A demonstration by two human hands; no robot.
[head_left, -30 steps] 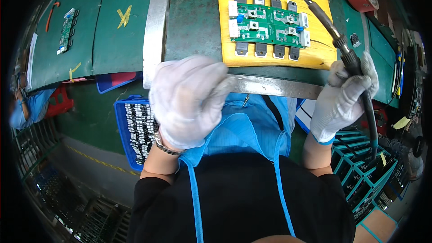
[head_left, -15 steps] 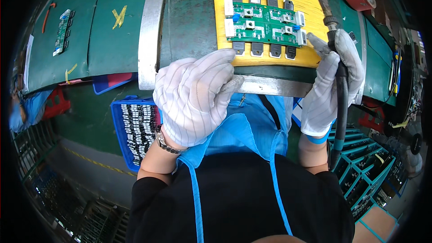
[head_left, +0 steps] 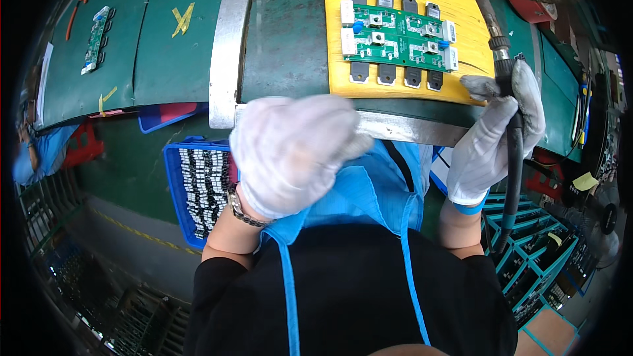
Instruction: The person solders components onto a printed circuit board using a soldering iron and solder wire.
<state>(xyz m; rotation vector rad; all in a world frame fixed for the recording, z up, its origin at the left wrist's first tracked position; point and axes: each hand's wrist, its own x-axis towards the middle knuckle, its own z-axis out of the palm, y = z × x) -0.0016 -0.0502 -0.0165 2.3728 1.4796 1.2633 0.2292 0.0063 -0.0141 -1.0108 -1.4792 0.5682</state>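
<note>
Right hand (head_left: 494, 138) grasps the soldering tool (head_left: 491, 23) just beside the yellow pad (head_left: 343, 59) on the counter (head_left: 290, 39), where the green circuit board (head_left: 395, 34) lies, left hand (head_left: 290, 155) closed and seemingly holding nothing, so I judge soldering pending, needing the tip lowered onto 1 joint.

White-gloved hands: 2, left hand (head_left: 293, 151), right hand (head_left: 491, 138)
Black-handled soldering iron (head_left: 504, 92): 1
Green rectangular circuit boards: 2, large board (head_left: 395, 34) and small board (head_left: 95, 39)
Yellow rectangular mat (head_left: 402, 89): 1
Blue plastic component crate (head_left: 173, 184): 1
Metal wristwatch (head_left: 242, 211): 1
</note>
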